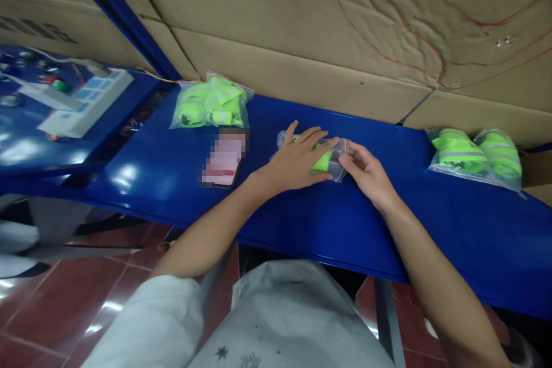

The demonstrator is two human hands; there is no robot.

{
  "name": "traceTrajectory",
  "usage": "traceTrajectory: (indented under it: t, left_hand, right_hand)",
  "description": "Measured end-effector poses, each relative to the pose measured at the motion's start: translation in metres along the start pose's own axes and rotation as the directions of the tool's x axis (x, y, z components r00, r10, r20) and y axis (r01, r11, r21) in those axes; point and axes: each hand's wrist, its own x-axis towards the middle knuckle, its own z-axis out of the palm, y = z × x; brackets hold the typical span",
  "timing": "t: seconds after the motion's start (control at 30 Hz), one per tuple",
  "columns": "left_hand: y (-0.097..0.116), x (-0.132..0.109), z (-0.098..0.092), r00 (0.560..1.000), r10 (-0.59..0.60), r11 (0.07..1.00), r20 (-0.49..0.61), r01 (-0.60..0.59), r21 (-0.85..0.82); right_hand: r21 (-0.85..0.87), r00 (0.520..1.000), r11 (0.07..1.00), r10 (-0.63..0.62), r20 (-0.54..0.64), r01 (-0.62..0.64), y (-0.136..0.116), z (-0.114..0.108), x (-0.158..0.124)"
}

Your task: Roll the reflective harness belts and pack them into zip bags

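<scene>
A clear plastic bag (pixel 337 171) with a neon yellow-green rolled item (pixel 321 163) inside lies on the blue table (pixel 302 224), in front of me. Across its top rests my left hand (pixel 299 160), palm down with the fingers spread, pressing on the bag. At the bag's right end, my right hand (pixel 364 169) pinches the edge between thumb and fingers. Part of the bag and its contents is hidden under my left hand.
A phone (pixel 224 158) lies left of my hands. Behind it sits a bag of yellow-green rolls (pixel 211 103); another such bag (pixel 476 158) is at the right. A white power strip (pixel 88 103) is far left. Cardboard (pixel 276 63) lines the table's back.
</scene>
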Motion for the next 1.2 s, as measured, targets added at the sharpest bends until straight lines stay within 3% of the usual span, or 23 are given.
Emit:
traceTrajectory:
  t: [0.03, 0.1, 0.27, 0.37, 0.47, 0.6, 0.7, 0.77, 0.8, 0.87, 0.93, 1.0, 1.1, 1.2]
  left_hand:
    - [-0.001, 0.0, -0.002, 0.999, -0.041, 0.999, 0.024, 0.04, 0.035]
    - [-0.001, 0.0, -0.004, 0.992, -0.112, 0.99, 0.063, 0.107, 0.089]
    - [0.009, 0.002, 0.004, 0.983, -0.183, 0.981, 0.024, 0.181, 0.07]
    - [0.011, 0.002, 0.005, 0.982, -0.189, 0.98, 0.022, 0.19, -0.05]
    - [0.004, 0.002, -0.006, 0.975, -0.198, 0.938, 0.099, 0.218, -0.27]
    - [-0.02, 0.003, -0.025, 0.939, -0.325, 0.798, 0.112, 0.335, -0.501]
    - [-0.032, 0.004, -0.027, 0.97, -0.179, 0.698, 0.166, 0.244, -0.673]
    - [-0.03, 0.005, -0.024, 0.975, -0.051, 0.48, 0.218, 0.215, -0.851]
    - [-0.026, 0.006, -0.023, 0.974, -0.041, 0.34, 0.225, 0.225, -0.913]
    - [-0.016, 0.007, -0.019, 0.967, -0.144, 0.09, 0.212, 0.226, -0.97]
    - [-0.005, 0.007, -0.015, 0.935, -0.279, -0.046, 0.219, 0.215, -0.975]
    - [0.003, 0.006, -0.01, 0.905, -0.325, -0.089, 0.275, 0.26, -0.961]
    - [0.008, -0.002, 0.002, 0.886, -0.25, -0.058, 0.39, 0.388, -0.92]
    - [0.009, -0.012, 0.011, 0.889, -0.253, -0.018, 0.381, 0.389, -0.921]
  right_hand:
    - [-0.162, 0.994, 0.986, -0.062, -0.09, 0.046, 0.005, -0.004, 0.003]
    - [-0.41, 0.976, 0.908, -0.162, -0.146, 0.09, 0.014, -0.007, 0.006]
    - [-0.611, 0.987, 0.787, -0.154, -0.051, 0.091, 0.02, 0.004, 0.0]
    - [-0.568, 0.987, 0.816, -0.154, -0.035, 0.107, 0.02, 0.01, -0.002]
    - [-0.329, 0.988, 0.931, -0.153, 0.035, 0.156, 0.017, 0.007, -0.001]
    - [-0.15, 0.971, 0.96, -0.229, 0.075, 0.238, 0.005, 0.006, -0.004]
    - [-0.054, 0.951, 0.952, -0.296, 0.09, 0.301, -0.009, 0.009, -0.01]
    - [0.041, 0.962, 0.964, -0.266, 0.062, 0.264, -0.017, 0.007, -0.011]
    - [0.079, 0.974, 0.972, -0.224, 0.038, 0.221, -0.02, 0.004, -0.011]
    - [0.107, 0.994, 0.988, -0.111, 0.007, 0.11, -0.024, -0.007, -0.009]
    - [0.068, 0.999, 0.998, -0.001, 0.035, -0.001, -0.024, -0.02, -0.008]
    - [0.004, 0.99, 0.997, 0.078, 0.12, -0.079, -0.022, -0.031, -0.009]
    - [-0.055, 0.949, 0.985, 0.172, 0.266, -0.163, -0.016, -0.039, -0.016]
    - [-0.051, 0.909, 0.971, 0.237, 0.343, -0.234, -0.01, -0.043, -0.025]
